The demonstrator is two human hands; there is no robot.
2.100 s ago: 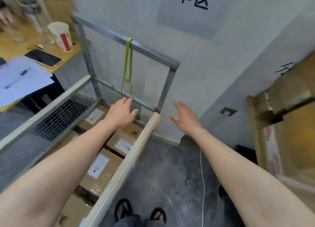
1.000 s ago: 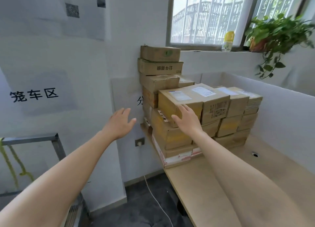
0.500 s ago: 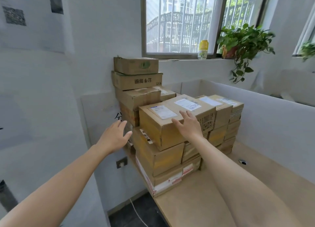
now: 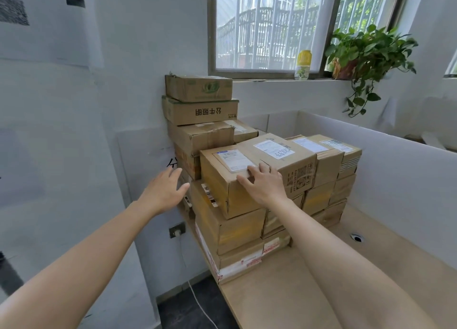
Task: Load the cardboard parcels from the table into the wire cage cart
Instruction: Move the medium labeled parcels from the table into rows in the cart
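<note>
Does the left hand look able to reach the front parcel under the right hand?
Likely yes: the left hand is open just left of the front parcel, nothing between them; the right hand rests on its top.

A single head-worn view looks forward and slightly down at the stack from close in front. The window sits above and behind it, its lines seemingly bowed by the lens.

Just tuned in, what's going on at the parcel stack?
A person is going for the top front parcel of the stack on the table. The right hand rests flat on its top edge; the left hand hovers open beside its left side, not touching. Nothing is lifted yet.
</note>
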